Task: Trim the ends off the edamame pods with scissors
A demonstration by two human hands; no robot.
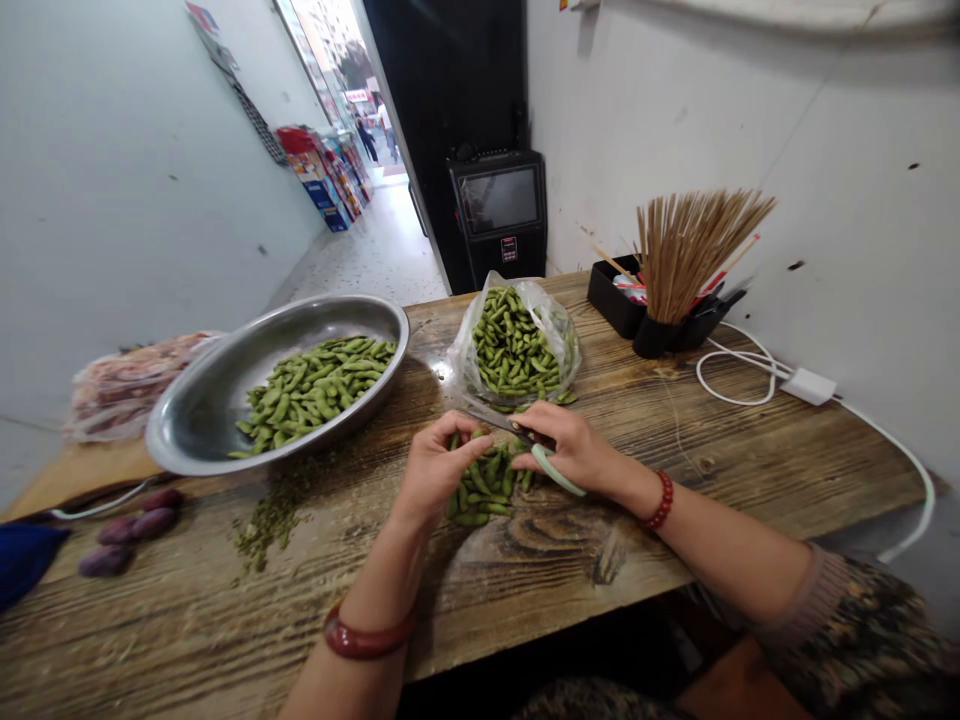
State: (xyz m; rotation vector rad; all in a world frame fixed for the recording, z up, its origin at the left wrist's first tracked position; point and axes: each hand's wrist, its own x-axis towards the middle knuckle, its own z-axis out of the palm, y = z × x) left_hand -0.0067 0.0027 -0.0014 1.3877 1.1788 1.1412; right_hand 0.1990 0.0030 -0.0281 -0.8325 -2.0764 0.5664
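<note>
My right hand (pixel 566 445) is closed round a pair of scissors (pixel 556 470) with pale green handles; the blades point left toward my other hand. My left hand (pixel 442 460) pinches a green edamame pod (pixel 480 436) between thumb and fingers, close to the blade tips. Under both hands lies a small pile of edamame pods (pixel 484 487) on the wooden table. Just beyond them, a clear plastic bag (pixel 566 335) stands open, full of pods. To the left, a wide metal basin (pixel 202 405) holds more pods (pixel 319 390) and sits tilted.
Trimmed green scraps (pixel 270 515) lie below the basin. Several purple oval items (pixel 135 530) and a bag of pale pink pieces (pixel 135 385) are at left. A black holder of wooden skewers (pixel 686 260) and a white cable with adapter (pixel 808 386) are at right.
</note>
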